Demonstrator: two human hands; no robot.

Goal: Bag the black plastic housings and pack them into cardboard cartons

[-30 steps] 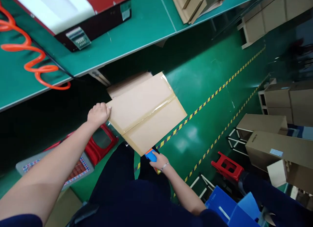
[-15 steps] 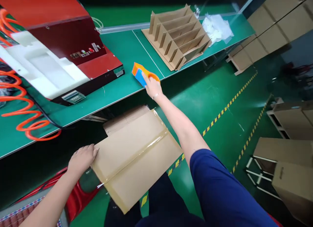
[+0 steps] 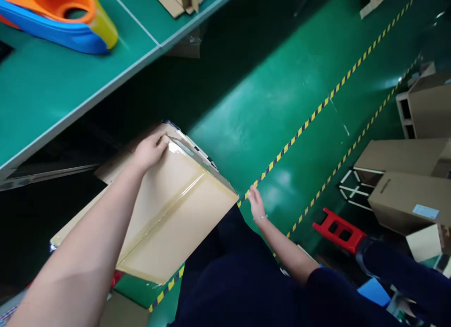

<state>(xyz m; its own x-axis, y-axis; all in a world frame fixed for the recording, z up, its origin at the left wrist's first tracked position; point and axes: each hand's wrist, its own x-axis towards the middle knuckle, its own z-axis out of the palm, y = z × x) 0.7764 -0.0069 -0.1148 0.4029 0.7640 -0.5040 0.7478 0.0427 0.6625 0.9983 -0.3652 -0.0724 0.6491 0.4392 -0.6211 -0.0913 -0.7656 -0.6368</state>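
Note:
A taped cardboard box point(image 3: 169, 195) is in front of my body, tilted, with shiny clear tape along the middle of its upper face. My left hand point(image 3: 152, 151) holds the box at its far edge, fingers curled at the corner. Beyond the box's right corner, my right hand point(image 3: 256, 202) hangs in the air with fingers stretched out and nothing in it. An orange, blue and yellow tape dispenser point(image 3: 79, 35) lies on the green workbench point(image 3: 45, 101) at the upper left, away from both hands.
Cardboard dividers point(image 3: 176, 0) sit on the bench at the top. Yellow-black floor tape point(image 3: 301, 129) crosses the green floor. To the right are a red stool point(image 3: 338, 230), large cartons point(image 3: 405, 198) and a person's dark sleeve or trouser leg point(image 3: 398, 270).
My right hand has let go of the tape dispenser on the bench and drawn back beside the box. My left hand has moved from the left edge to the far edge; the box has turned.

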